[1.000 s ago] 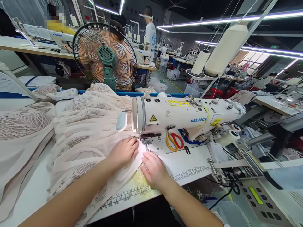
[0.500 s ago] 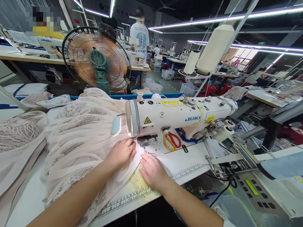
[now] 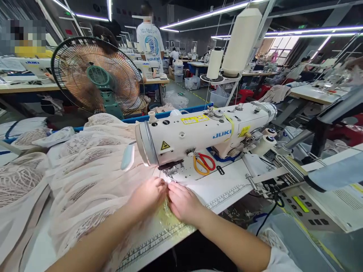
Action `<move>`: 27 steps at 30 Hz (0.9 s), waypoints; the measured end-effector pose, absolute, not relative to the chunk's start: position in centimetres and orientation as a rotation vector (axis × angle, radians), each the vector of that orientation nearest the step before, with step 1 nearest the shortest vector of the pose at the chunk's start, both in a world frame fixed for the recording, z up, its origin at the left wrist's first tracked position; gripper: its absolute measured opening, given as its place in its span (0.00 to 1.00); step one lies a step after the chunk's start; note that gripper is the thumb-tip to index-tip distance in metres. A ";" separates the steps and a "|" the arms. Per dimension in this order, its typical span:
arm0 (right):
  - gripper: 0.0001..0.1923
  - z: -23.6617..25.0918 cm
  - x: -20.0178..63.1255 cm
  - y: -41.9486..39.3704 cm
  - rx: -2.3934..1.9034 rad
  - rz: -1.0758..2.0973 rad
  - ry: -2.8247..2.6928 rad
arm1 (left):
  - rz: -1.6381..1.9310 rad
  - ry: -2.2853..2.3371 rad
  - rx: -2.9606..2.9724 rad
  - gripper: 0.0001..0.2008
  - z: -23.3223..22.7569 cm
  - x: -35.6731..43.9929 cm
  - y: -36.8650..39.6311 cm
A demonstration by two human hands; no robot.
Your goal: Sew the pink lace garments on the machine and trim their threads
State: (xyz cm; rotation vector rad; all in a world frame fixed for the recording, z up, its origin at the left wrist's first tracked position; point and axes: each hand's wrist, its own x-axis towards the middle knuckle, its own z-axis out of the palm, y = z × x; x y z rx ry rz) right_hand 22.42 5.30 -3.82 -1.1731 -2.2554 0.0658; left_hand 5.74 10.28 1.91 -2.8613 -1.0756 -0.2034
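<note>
Pale beige lace fabric [image 3: 93, 166] lies heaped over the left of the sewing table, and its front edge runs toward the sewing machine [image 3: 195, 132]. My left hand [image 3: 150, 194] is curled closed on that fabric, just in front of the needle area. Right beside it, fingertips almost meeting, my right hand [image 3: 185, 204] is pinched closed at the fabric's edge near the presser foot [image 3: 169, 174]. What lies between the fingertips is mostly hidden. Crinkled yellowish clear plastic [image 3: 168, 219] shows on the table below both hands.
Scissors with orange and red handles [image 3: 203, 164] lie on the machine bed, beside a small black blade [image 3: 220, 170]. Thread cones [image 3: 241, 41] stand behind the machine. A large fan [image 3: 98, 77] is at the back left. A control panel [image 3: 307, 209] sits at right. Other people work farther back.
My left hand has moved from the needle area back toward me and right, up against my right hand, its fingers more curled. The whole view has shifted slightly.
</note>
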 end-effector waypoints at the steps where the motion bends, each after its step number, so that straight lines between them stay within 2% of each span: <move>1: 0.17 -3.8 22.4 5.3 -1.183 0.071 -2.259 | -0.184 -1.042 -2.877 0.10 1.5 5.7 9.6; 8: 0.17 -3.8 22.6 5.2 -1.175 0.046 -2.231 | -0.179 -0.804 -2.883 0.19 -0.2 3.7 9.8; 17: 0.14 -3.3 22.8 5.3 -1.139 0.064 -2.226 | -0.189 -0.695 -3.020 0.19 0.3 2.6 13.2; 27: 0.12 -3.5 22.8 5.4 -1.147 0.088 -2.208 | -0.184 -0.784 -3.024 0.20 1.0 2.3 14.6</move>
